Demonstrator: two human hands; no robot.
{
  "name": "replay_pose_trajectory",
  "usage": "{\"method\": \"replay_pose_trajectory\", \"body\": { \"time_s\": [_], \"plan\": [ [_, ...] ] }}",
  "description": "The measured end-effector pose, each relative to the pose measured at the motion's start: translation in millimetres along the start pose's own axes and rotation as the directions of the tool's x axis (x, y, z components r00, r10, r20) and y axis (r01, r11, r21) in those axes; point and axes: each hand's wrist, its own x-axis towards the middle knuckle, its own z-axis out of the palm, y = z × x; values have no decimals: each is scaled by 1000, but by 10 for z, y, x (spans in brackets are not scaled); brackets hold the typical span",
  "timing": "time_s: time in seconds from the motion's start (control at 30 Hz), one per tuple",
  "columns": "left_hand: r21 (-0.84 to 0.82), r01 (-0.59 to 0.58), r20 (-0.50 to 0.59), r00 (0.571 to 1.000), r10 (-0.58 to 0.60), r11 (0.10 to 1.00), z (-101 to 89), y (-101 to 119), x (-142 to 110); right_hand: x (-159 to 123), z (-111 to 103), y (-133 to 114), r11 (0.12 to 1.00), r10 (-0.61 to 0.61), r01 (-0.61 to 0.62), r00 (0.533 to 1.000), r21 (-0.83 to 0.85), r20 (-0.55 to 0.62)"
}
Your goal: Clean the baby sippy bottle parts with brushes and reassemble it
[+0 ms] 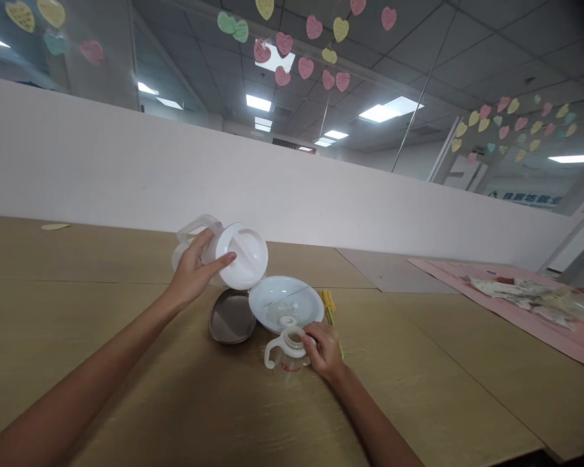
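My left hand [197, 264] is wrapped round a translucent plastic pitcher [194, 227] with a white lid [248, 263]. The pitcher is tilted to the right above the table, my thumb lying on the lid. Lower and to the right, my right hand [325, 350] grips the handle side of a clear baby bottle [291, 364] with a white collar, two handles and red print. The bottle's mouth is uncovered. Just behind it sits a white bowl [307, 299] holding small pale parts [283, 311] that I cannot make out well. A dark brown dish [232, 318] lies beneath the pitcher.
A yellow and green brush-like tool [329, 305] lies right of the bowl. A pink cloth [448, 285] with crumpled packaging [530, 298] covers the table's right side. A white partition [272, 188] topped with glass runs along the back of the wooden table [418, 383].
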Motion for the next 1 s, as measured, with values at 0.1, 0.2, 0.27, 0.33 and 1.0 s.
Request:
{"method": "replay_pose_trajectory", "body": {
  "time_s": [0.1, 0.2, 0.27, 0.33, 1.0],
  "plan": [
    [17, -45, 62, 997, 44, 999, 6, 31, -32, 9, -3, -11, 1000, 13, -13, 1000, -1, 7],
    [53, -85, 83, 993, 81, 995, 13, 55, -50, 19, -10, -30, 999, 43, -43, 999, -6, 21],
    [87, -99, 82, 992, 92, 991, 15, 69, -55, 26, -16, -39, 999, 45, -45, 999, -11, 24],
    [111, -107, 77, 992, 99, 988, 12, 78, -56, 29, -19, -42, 999, 31, -31, 999, -15, 18],
    [-125, -17, 23, 1000, 20, 992, -57, 24, 29, 21, -29, -51, 1000, -5, 5, 1000, -16, -11]
  ]
}}
